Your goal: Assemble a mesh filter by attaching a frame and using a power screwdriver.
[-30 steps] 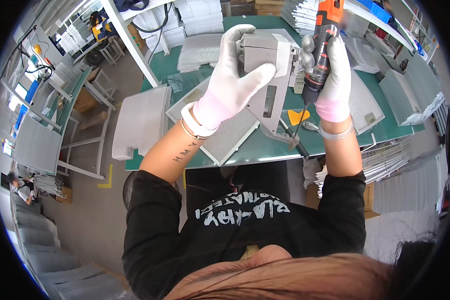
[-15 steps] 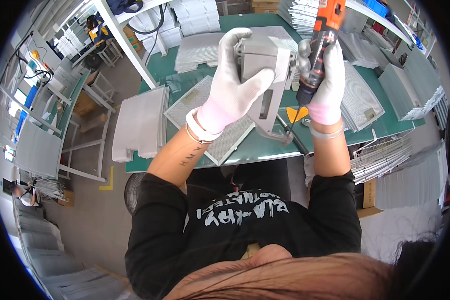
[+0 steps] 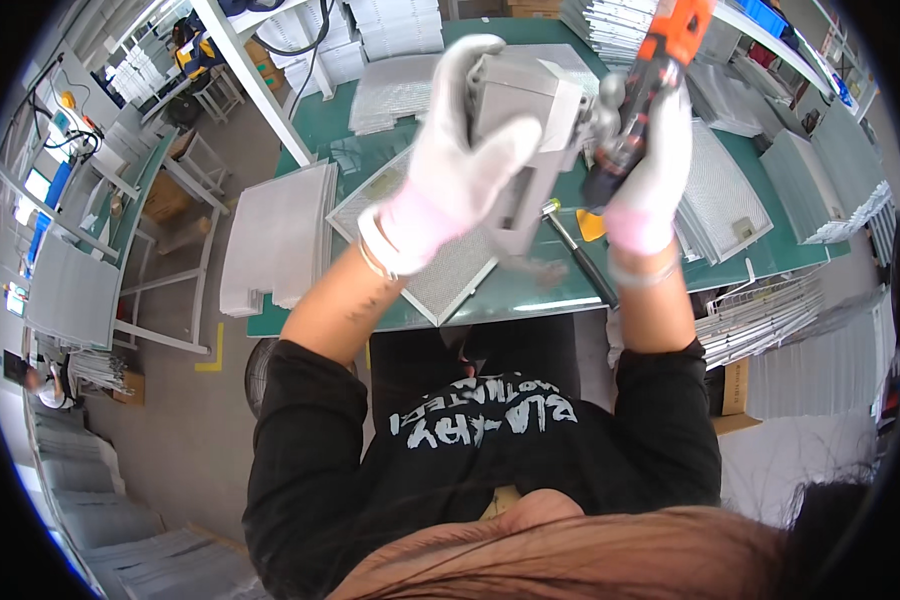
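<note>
Gripping a grey metal bracket [image 3: 525, 110] with fingers wrapped over its top, the left hand [image 3: 460, 165] holds it up above the green bench [image 3: 320, 125] and a mesh panel [image 3: 440, 265]. Just right, the right hand [image 3: 650, 165] is clenched around an orange-and-black driver [image 3: 642, 90], its tip near the bracket's side. Held in the air, the bracket could twist or slip under pressure, and the tip might skid toward the gloved fingers.

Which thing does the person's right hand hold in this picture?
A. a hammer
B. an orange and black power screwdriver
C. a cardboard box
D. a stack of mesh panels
B: the gloved right hand grips the orange and black power screwdriver beside the grey metal part that the left hand holds.
</note>
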Tool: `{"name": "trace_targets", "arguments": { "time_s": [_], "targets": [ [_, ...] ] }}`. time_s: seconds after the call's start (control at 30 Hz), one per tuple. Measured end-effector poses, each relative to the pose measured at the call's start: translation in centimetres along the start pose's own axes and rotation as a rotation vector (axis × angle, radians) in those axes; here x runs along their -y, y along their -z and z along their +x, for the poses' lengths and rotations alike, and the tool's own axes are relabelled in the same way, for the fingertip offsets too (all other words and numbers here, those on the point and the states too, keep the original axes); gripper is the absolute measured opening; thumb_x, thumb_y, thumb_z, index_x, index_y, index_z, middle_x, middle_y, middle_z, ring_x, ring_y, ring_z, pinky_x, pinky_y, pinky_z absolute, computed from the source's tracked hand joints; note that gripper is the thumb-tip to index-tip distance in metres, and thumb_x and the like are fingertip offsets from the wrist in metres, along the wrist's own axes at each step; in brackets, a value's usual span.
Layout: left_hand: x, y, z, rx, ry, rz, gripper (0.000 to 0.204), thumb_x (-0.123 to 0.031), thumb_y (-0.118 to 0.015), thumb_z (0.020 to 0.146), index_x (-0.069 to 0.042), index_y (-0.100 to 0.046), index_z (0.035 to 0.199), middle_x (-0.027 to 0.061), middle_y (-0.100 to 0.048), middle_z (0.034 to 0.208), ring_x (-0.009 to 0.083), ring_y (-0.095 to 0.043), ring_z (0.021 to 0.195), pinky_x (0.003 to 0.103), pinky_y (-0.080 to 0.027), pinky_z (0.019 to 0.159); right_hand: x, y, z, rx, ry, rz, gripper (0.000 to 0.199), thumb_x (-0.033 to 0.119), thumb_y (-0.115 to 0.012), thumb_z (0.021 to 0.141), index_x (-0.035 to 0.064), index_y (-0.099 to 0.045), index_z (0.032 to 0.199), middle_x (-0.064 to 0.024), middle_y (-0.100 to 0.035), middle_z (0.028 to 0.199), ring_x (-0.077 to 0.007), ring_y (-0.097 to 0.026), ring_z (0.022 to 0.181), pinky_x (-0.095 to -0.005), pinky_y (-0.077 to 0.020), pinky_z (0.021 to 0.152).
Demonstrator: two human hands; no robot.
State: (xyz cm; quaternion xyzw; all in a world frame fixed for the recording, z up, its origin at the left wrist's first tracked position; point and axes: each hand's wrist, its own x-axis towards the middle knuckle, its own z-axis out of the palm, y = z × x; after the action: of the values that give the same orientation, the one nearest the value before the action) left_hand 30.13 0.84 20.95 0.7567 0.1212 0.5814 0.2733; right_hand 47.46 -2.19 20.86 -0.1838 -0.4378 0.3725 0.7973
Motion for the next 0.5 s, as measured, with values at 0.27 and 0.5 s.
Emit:
{"name": "trace_targets", "arguments": {
  "time_s": [0.27,0.5],
  "targets": [
    [0.0,-0.2,-3.1,-0.095,0.194,-0.219,0.064,-0.002,-0.060,0.086,-0.009,-0.029,0.141,0.0076,-0.047,0.122,0.0153,-0.051,0.110,0.032,-0.045,0.095,-1.3,1.1,-0.5,0.195,-0.033,0.000,0.056,0.035,-0.054,0.099,0.0060,-0.034,0.143,-0.0091,-0.060,0.090,-0.0128,-0.060,0.067,-0.0252,-0.0498,0.058],
    [-1.8,0.4,-1.5,-0.164,0.206,-0.353,0.066,0.000,-0.062,0.086,-0.007,-0.030,0.143,0.0094,-0.052,0.123,0.0169,-0.052,0.114,0.034,-0.042,0.100,-2.6,0.4,-4.2,0.189,-0.022,-0.022,0.058,0.033,-0.051,0.100,0.0040,-0.028,0.144,-0.0088,-0.057,0.087,-0.0131,-0.056,0.065,-0.0246,-0.0485,0.059]
  ]
}}
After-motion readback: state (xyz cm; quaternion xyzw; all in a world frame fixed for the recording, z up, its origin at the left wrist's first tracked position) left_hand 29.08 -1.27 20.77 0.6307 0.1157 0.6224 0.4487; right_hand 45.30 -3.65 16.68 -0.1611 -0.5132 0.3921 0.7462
